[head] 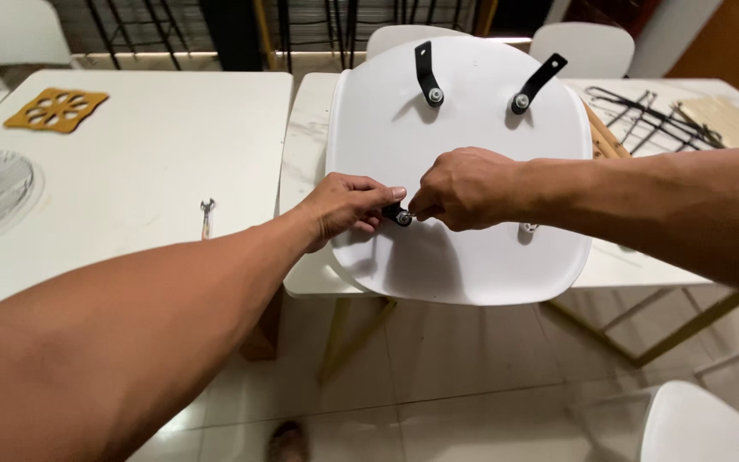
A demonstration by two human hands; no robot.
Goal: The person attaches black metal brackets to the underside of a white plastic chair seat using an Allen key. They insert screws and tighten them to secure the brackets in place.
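Bare forearms, no sleeves; hands [348,205] ungloved (dark shoe [286,441] below).

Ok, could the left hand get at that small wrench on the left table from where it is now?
Probably yes. The wrench lies alone on the white table, with nothing between it and the left hand, which is now at the black bracket on the chair seat.

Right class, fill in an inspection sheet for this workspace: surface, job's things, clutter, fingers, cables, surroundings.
Surface: white table, second table beside it.
Job's things: upturned white chair seat with two black brackets; small black bracket pinched between both hands.
Clutter: wrench, tan cut-out mat, black wire frames.
Fingers: left hand and right hand closed on the bracket.
Cables: nothing seen.
Surroundings: tiled floor, white chairs.
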